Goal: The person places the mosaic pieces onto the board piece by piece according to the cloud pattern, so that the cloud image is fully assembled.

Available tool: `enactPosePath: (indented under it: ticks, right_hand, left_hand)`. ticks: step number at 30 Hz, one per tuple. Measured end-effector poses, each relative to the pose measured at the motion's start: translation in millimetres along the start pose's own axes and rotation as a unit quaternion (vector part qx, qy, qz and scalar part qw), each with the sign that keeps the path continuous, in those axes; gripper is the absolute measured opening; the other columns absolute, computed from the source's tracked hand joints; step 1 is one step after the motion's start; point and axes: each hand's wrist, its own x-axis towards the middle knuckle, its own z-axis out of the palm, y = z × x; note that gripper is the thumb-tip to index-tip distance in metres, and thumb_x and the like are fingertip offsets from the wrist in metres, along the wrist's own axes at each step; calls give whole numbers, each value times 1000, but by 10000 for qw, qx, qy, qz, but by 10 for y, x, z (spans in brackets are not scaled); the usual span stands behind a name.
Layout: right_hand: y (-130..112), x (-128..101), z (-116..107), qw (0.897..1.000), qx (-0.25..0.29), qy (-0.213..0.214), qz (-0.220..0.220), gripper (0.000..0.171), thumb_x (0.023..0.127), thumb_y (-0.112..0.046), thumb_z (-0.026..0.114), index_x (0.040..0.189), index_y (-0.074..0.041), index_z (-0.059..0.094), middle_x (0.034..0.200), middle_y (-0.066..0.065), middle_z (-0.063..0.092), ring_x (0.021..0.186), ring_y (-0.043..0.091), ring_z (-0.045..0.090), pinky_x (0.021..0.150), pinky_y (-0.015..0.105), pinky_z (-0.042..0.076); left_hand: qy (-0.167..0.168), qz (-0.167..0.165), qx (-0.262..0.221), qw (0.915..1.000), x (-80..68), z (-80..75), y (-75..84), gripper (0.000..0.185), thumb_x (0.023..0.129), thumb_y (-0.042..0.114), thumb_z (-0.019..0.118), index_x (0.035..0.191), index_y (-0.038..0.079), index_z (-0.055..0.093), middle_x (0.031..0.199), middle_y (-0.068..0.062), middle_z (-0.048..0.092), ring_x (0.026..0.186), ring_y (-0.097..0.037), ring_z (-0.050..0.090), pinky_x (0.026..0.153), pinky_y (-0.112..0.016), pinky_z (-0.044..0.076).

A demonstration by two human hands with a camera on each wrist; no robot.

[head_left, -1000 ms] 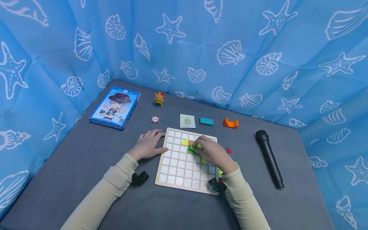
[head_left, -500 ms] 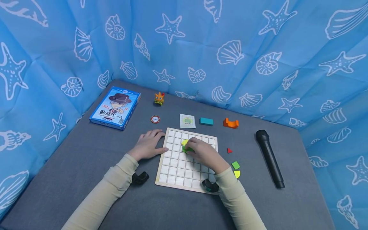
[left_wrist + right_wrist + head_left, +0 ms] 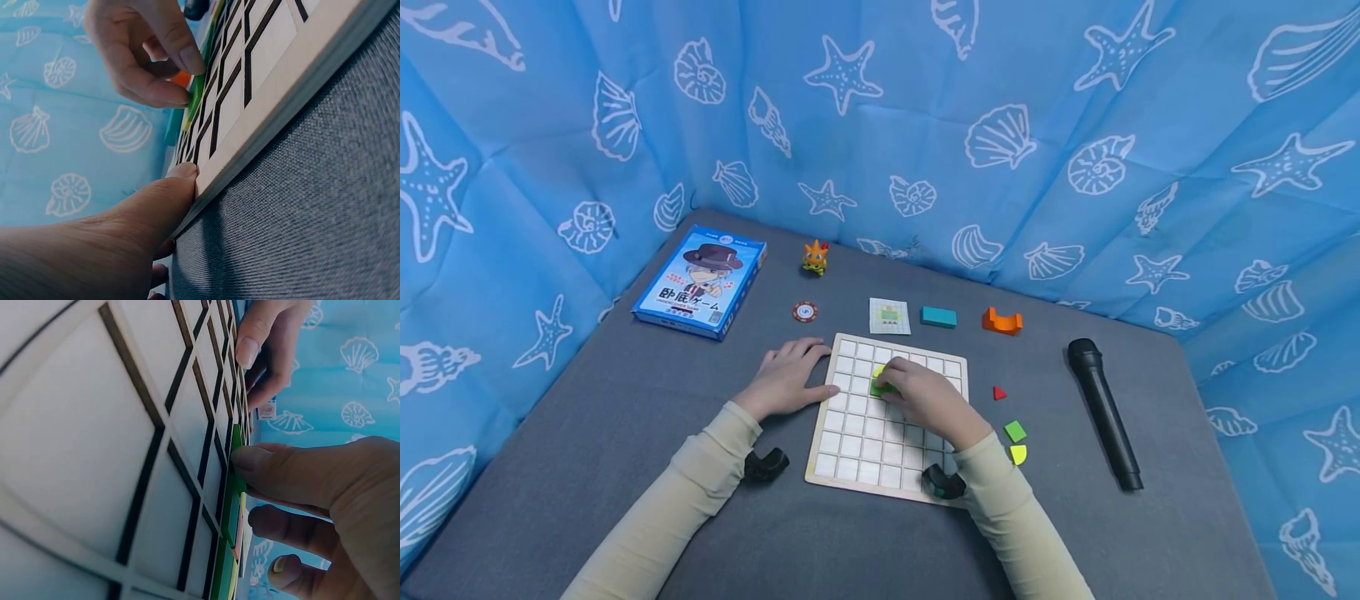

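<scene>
Your right hand (image 3: 928, 400) pinching flat green tile (image 3: 880, 388) near far edge of white-gridded wooden board (image 3: 850, 454), your left hand (image 3: 786, 377) – fingers relaxed, released – resting against board's left edge, grey table (image 3: 625, 392).

Blue curtain (image 3: 925, 108) all around, on the left, back and right, printed with white starfish and seashells, with folds and creases in the cloth. Hanging down to the table edge on every side. In front, a table (image 3: 625, 400) covered with grey woven fabric, its far corners tucked under the cloth. Even, soft light, with only weak shadows on the grey surface. No wall, floor or window to see behind the curtain.
</scene>
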Motion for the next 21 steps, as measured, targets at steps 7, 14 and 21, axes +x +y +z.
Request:
enactPosePath:
  ticks: [7, 14, 21]
  right_hand:
    - [-5, 6, 4, 10000, -41, -9, -7, 16, 86, -16, 73, 102, -15, 72, 102, -3, 65, 91, 11, 63, 83, 29, 53]
    - [-16, 6, -17, 9999, -157, 1, -56, 16, 86, -15, 72, 103, -14, 72, 102, -2, 64, 91, 10, 62, 83, 28, 52]
    - [22, -175, -133, 9989, -369, 247, -127, 19, 84, -13, 74, 104, -13, 72, 100, 0, 65, 87, 12, 62, 78, 29, 54]
  left_hand:
    - [28, -1, 1, 10000, -5, -3, 16, 69, 89, 54, 60, 142, 14, 44, 151, -11, 35, 137, -34, 33, 102, -56, 31]
    - [117, 43, 1, 9999, -9, 6, 1, 67, 89, 53, 61, 141, 14, 45, 150, -11, 35, 136, -35, 33, 101, -56, 32]
    - [107, 79, -72, 9999, -12, 8, -6, 67, 89, 52, 61, 141, 14, 45, 150, -11, 35, 135, -35, 33, 100, -56, 32]
